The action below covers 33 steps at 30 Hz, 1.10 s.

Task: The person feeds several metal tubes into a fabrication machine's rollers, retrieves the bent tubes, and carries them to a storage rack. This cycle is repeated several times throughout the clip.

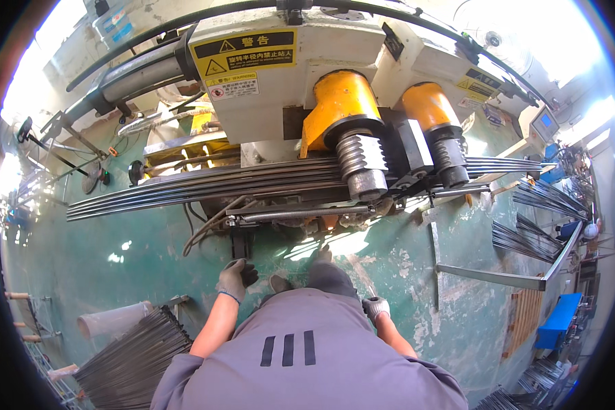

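My left hand (pixel 236 281), in a grey work glove with darker fingers, hangs in front of the machine with its fingers curled; nothing shows in it. On the other side, my right hand (pixel 376 307) wears a pale knit glove and is closed low beside my leg. Whether it holds anything is too small to make out. Beyond both hands, a bundle of long dark metal rods (pixel 205 186) lies across the machine, apart from my hands. The rods pass behind two ribbed metal rollers (pixel 362 164) under orange housings (pixel 346 96).
Hoses and a bracket (pixel 242 244) jut from the machine's near side. At the lower left stands a large stack of thin rods (pixel 137 359) beside a pale roll (pixel 114 320). A metal frame (pixel 488 277), more rods (pixel 526 239) and a blue bin (pixel 559 320) are at the right.
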### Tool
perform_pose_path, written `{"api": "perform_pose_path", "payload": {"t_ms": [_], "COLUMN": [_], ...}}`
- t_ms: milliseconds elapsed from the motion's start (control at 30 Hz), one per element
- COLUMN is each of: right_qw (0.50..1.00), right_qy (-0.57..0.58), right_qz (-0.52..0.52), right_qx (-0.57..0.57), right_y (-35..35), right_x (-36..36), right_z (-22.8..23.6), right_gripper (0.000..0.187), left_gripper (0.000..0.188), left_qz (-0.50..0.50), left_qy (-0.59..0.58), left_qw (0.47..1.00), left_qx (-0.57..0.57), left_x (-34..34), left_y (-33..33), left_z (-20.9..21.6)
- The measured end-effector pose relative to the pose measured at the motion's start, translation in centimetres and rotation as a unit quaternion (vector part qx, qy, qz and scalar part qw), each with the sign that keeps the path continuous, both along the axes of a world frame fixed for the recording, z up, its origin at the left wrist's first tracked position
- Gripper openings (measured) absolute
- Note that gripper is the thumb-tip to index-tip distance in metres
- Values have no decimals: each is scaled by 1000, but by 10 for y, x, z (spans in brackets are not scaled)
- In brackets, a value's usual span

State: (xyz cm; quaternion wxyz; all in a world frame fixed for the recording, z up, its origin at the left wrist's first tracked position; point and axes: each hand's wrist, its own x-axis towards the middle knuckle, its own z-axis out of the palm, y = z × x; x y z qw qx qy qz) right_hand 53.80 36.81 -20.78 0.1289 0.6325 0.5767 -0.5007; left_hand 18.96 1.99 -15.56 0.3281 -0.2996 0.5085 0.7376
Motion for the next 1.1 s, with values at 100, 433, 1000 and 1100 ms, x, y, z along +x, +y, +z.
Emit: {"api": "perform_pose_path", "payload": {"t_ms": [100, 433, 1000, 1100], "right_qw": [999, 878, 784, 772], "right_qy": [26, 287, 547, 572], "right_qz": [-24, 132, -207, -253], "right_qx": [3, 361, 208, 110], "right_y": [8, 90, 124, 118], "right_x": [-11, -156, -257, -266], "right_z": [1, 60, 241, 282], "right_gripper": [23, 29, 66, 58], "left_gripper": [15, 22, 42, 39], "left_qz": [40, 158, 190, 186], "left_qy": [13, 106, 444, 492], "left_qw": [998, 979, 869, 837], "left_qx": [41, 72, 112, 153], "left_x": [-8, -27, -100, -121], "left_y": [-13, -15, 115, 107], "left_z": [3, 91, 366, 396]}}
